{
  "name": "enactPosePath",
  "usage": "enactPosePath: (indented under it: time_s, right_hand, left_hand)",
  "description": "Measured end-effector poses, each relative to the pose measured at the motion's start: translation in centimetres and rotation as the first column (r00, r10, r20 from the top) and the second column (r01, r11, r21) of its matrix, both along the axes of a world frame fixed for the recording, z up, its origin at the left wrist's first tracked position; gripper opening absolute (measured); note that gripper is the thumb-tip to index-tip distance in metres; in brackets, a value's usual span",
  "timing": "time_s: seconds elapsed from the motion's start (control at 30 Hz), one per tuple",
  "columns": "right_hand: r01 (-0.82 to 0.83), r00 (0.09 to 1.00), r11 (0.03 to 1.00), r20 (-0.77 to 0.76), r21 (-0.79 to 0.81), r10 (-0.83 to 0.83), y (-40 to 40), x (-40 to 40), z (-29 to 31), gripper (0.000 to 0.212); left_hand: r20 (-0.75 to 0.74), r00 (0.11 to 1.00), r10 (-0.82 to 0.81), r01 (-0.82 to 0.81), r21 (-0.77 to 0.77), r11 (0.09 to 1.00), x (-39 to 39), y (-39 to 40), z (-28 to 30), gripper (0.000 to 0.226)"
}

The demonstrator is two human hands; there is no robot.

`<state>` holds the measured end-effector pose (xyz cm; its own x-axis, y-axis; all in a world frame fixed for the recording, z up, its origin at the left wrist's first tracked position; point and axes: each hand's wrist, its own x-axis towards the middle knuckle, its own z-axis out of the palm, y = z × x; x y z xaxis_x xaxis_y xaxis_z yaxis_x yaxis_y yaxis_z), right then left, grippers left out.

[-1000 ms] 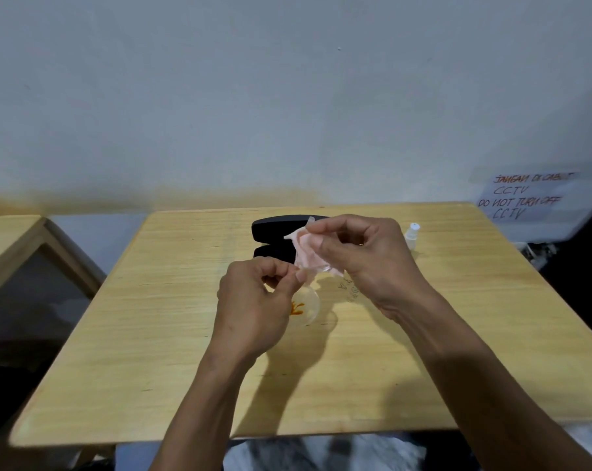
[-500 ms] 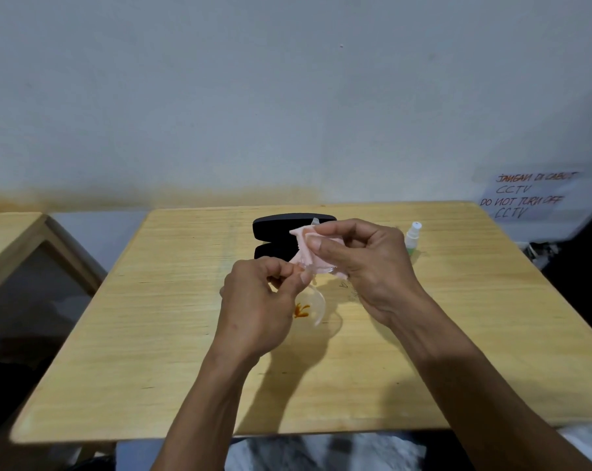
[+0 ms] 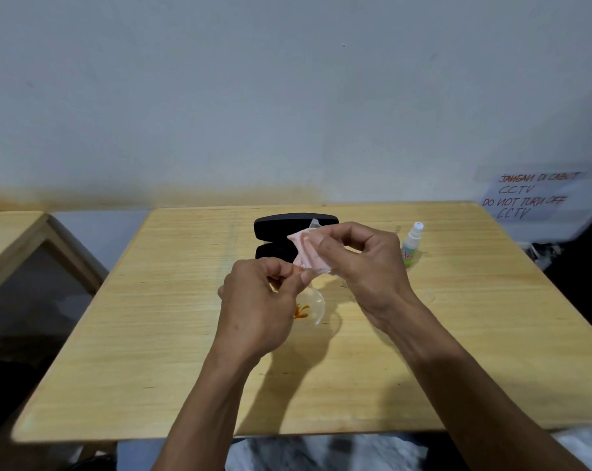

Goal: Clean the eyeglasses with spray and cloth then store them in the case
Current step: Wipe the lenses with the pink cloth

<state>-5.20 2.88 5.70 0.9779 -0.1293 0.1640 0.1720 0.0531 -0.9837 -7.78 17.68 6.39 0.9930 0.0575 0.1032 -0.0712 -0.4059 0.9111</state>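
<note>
Handwritten wall notice [image 3: 532, 195]: "JANGAN DI CABUT CCTV, DO NOT TURN OFF CCTV"

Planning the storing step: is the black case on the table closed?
No, the black case sits open behind the hands, lid raised above its lower half.

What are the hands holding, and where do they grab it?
The right hand pinches the pink cloth on one lens; the left hand grips the glasses by the frame.
</note>
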Motion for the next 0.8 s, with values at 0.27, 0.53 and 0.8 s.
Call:
enactPosePath:
  time_s: [0.27,0.53,0.8]
  right_hand:
    - [-0.009,1.000,1.000,-0.008,-0.008,0.009,-0.10,0.20,0.15,0.016]
    - [0.009,0.999,0.999,-0.042,0.048,-0.007,0.06,0.42,0.10,0.014]
    - [-0.011,0.999,0.998,-0.044,0.057,0.014,0.03,0.47,0.31,0.012]
  left_hand:
    - [0.006,1.000,0.016,-0.016,-0.010,1.000,0.15,0.18,-0.15,0.010]
    - [0.029,1.000,0.008,-0.009,0.003,1.000,0.38,0.19,-0.10,0.006]
    - [-0.002,1.000,-0.030,0.030,-0.049,0.998,0.27,0.71,-0.48,0.011]
